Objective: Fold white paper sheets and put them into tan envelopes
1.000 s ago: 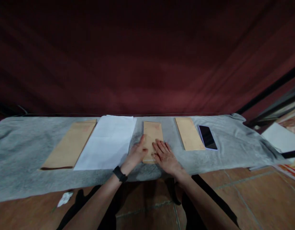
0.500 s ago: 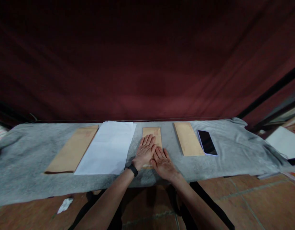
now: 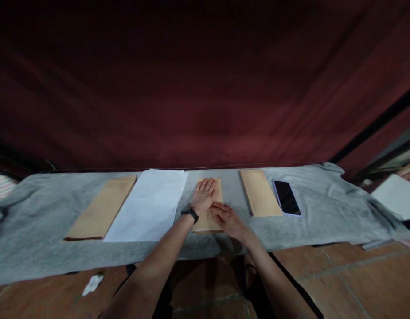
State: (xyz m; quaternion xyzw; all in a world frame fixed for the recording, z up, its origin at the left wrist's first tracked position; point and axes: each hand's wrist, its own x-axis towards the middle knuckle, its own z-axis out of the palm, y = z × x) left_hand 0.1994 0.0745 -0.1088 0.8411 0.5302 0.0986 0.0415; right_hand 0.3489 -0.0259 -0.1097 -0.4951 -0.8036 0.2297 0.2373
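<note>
A small brown envelope (image 3: 206,221) lies on the grey cloth in front of me, partly covered by my hands. My left hand (image 3: 204,196), a dark band on its wrist, rests flat over the envelope's upper half with the fingers stretched away from me. Lower down at the right edge, my right hand (image 3: 227,219) lies across the envelope, its fingers extended toward the left hand. To the left is a stack of white paper (image 3: 146,206). On the right lies a pile of similar brown envelopes (image 3: 260,192).
Larger brown envelopes (image 3: 100,208) lie at the far left. A phone (image 3: 287,198) with a purple edge sits on the right. Grey cloth (image 3: 327,208) covers the long table. A dark red curtain (image 3: 205,88) hangs behind, and a crumpled white scrap (image 3: 92,284) is on the tiled floor.
My left hand has slid up the envelope, away from me. The right hand has turned more sideways, and the envelope's lower part now shows.
</note>
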